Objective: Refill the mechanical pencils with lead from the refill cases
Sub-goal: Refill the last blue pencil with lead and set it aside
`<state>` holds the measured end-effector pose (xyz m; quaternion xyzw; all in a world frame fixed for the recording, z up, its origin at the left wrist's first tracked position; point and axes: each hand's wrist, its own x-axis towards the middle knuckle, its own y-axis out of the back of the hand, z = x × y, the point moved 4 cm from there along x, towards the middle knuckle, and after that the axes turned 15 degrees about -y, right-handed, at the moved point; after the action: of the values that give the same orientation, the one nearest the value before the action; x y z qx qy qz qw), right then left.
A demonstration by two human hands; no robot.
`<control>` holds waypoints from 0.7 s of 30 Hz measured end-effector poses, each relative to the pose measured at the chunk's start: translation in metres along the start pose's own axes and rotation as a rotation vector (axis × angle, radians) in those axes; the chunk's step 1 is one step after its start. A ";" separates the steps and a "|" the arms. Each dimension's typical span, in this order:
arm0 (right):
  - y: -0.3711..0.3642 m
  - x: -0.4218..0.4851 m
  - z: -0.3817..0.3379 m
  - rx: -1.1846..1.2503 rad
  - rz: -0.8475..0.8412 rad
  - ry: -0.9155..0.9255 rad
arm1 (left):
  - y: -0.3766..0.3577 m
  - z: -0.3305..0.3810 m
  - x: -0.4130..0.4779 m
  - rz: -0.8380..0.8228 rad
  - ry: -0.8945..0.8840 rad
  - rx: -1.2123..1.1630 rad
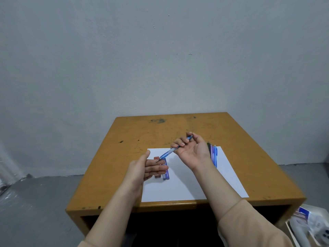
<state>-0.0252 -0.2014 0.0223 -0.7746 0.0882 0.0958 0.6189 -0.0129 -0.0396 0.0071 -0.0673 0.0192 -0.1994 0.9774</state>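
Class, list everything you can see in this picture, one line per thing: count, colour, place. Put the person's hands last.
blue mechanical pencil: one, blue with a pale grip, held above the paper, tip toward the left hand.
spare mechanical pencils: several, green, purple and blue, together on the paper's right side.
lead refill cases: at least two, reddish and blue-purple, on the paper, partly hidden by the left hand.
white sheet of paper: one, on the table.
ochre wooden table: one, against the grey wall.
white box: one, lower right, contents unclear.
right hand: grips the pencil.
left hand: open, over the cases.
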 end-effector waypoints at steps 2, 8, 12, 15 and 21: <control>0.000 -0.002 0.000 0.007 -0.007 0.005 | 0.000 0.001 0.000 -0.005 -0.002 -0.004; 0.000 -0.003 -0.001 0.018 -0.008 0.018 | 0.000 0.001 0.000 -0.014 0.007 0.005; 0.001 -0.003 0.000 0.025 -0.017 0.017 | -0.001 0.001 0.000 -0.018 0.019 0.006; 0.000 -0.003 0.000 0.022 -0.019 0.021 | -0.001 0.001 0.000 -0.014 0.017 0.007; 0.002 -0.002 -0.001 0.035 -0.035 0.022 | -0.002 0.002 0.001 -0.017 0.033 -0.005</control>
<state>-0.0276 -0.2029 0.0208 -0.7661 0.0831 0.0746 0.6330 -0.0130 -0.0413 0.0090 -0.0668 0.0352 -0.2087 0.9751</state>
